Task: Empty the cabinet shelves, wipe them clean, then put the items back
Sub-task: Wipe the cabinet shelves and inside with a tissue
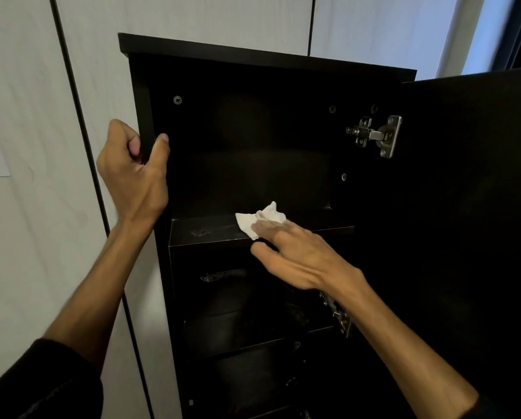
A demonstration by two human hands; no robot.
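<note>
A tall black cabinet (265,60) stands open in front of me. My left hand (132,170) grips its left side panel, thumb inside and fingers curled round the outer edge. My right hand (295,252) lies flat with straight fingers on a crumpled white tissue (260,220), pressing it onto the upper shelf (205,234). A pale dusty smear shows on the shelf left of the tissue. The compartment above that shelf holds nothing I can see.
The cabinet door (470,207) hangs open to the right on a metal hinge (377,136). Lower shelves hold dark items (223,275) too dim to make out. White wall panels with dark seams surround the cabinet; a window shows at top right.
</note>
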